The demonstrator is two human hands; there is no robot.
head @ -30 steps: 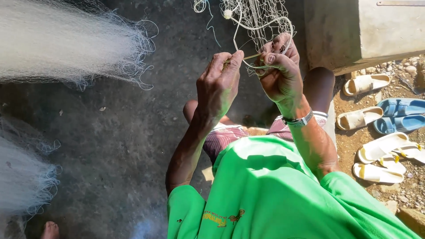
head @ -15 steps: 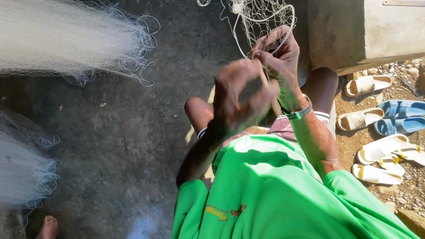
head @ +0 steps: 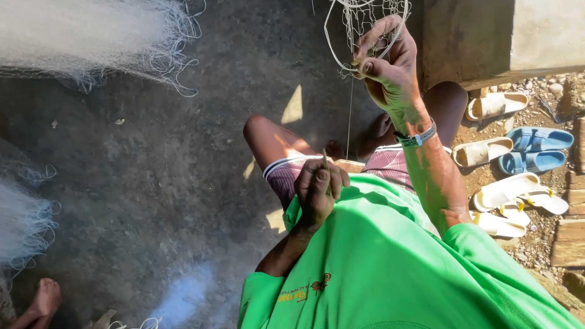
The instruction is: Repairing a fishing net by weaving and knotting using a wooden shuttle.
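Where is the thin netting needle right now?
In the head view, the thin netting needle is low and central, pinched in the left hand against the green shirt.

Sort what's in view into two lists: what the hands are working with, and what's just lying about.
In hand:
- fishing net, pinched by the right hand
- thin line running down from the net
- slim netting needle, gripped by the left hand

Lying about:
- white net heaps on the ground
- pale sandals
- blue sandals
- another person's bare foot
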